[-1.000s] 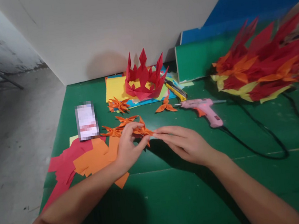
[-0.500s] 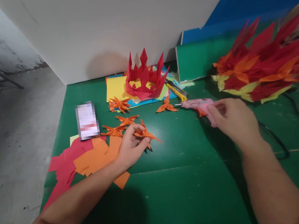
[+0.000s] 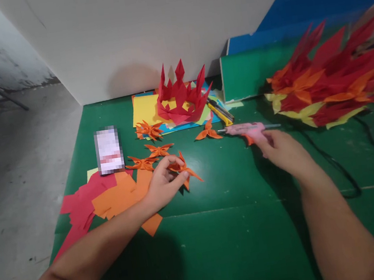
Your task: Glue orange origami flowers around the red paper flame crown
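My left hand (image 3: 168,179) pinches an orange folded-paper flower (image 3: 189,172) just above the green table, thumb and fingers closed on its middle. On the right, my right hand (image 3: 287,152) has its fingers round the handle of a pink glue gun (image 3: 246,130). The gun's nozzle points left, close to another orange paper piece (image 3: 208,131) with pointed petals. A glue stick (image 3: 273,125) pokes out of the gun's back end. More orange paper flowers (image 3: 159,150) lie beyond my left hand.
A red paper crown (image 3: 183,99) stands on coloured sheets (image 3: 143,111) at the back, beside a yellow utility knife (image 3: 221,113). Orange strips (image 3: 115,200), red strips (image 3: 84,199) and a phone (image 3: 109,150) lie left. Red-orange paper petals (image 3: 330,79) and a black cord (image 3: 341,170) are right.
My right hand has shifted slightly on the glue gun's handle, and the glue stick at its back now shows. The left hand and its flower have barely moved.
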The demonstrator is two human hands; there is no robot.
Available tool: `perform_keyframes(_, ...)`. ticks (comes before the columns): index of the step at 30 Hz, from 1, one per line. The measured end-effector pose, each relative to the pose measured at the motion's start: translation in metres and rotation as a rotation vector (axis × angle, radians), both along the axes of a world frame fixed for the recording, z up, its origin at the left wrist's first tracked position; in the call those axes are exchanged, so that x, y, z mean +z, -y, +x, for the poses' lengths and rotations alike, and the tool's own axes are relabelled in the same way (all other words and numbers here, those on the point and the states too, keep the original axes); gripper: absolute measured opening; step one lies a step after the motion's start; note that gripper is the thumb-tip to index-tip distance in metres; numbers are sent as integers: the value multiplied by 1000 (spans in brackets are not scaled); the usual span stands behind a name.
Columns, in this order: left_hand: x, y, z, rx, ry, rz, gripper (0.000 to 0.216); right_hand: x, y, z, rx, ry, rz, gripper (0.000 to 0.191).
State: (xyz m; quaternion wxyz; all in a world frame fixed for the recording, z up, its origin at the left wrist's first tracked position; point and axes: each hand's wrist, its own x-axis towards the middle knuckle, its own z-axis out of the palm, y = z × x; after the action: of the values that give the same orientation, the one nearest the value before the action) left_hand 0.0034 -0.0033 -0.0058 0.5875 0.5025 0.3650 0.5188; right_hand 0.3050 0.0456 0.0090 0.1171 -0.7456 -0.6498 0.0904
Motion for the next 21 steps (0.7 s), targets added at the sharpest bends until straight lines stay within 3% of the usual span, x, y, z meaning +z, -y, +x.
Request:
perform_keyframes(3, 2, -1, 0, 4, 4, -4, 24, 9, 2, 1, -38, -115, -135, 22)
perform_keyframes(6, 2, -2, -1, 30, 6, -13, 27, 16, 3, 2, -64, -179, -160, 23)
perform_keyframes(10, -1, -2, -2, 46, 5, -42, 29, 20, 5, 2, -126, -447, -57, 28)
perform_keyframes(15, -1, -1, -3, 6, 7, -83, 27, 24, 11, -20, -91, -751, 218, 37)
perform_keyframes(17, 1, -1, -3, -9, 6, -96, 27, 25, 15, -35, -69, -748, 270, 38)
perform_keyframes(21, 1, -1, -3, -46, -1, -155, 26, 25, 26, -64, 25, -455, 338, 43)
